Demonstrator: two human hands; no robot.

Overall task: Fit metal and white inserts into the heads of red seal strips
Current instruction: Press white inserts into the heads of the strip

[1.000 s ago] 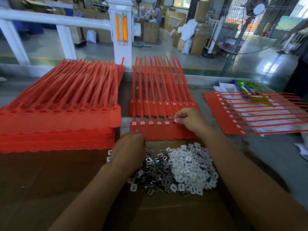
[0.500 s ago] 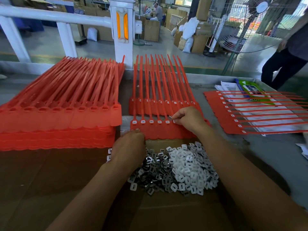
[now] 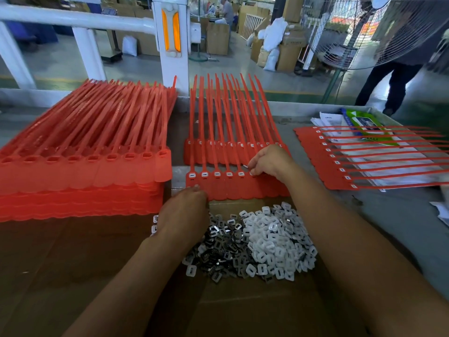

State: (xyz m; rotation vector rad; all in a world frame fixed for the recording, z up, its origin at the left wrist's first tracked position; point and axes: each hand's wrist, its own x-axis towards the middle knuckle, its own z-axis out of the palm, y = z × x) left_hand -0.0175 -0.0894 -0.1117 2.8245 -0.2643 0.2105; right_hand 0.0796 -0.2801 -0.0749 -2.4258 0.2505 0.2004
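Pile of metal and white inserts (image 3: 257, 242) on cardboard (image 3: 243, 310), on the near side of the front sheet of red seal strips (image 3: 233, 189). My left hand (image 3: 184, 215), over the pile's left part, bends its fingers down onto that sheet's near left edge; whether they hold anything I cannot tell. At the sheet's sixth head, my right hand (image 3: 269, 161) pinches a small insert (image 3: 246, 166) between thumb and forefinger. Left of the sheet, a stack of unfilled strips (image 3: 80, 171); right of it, a filled sheet (image 3: 323, 161).
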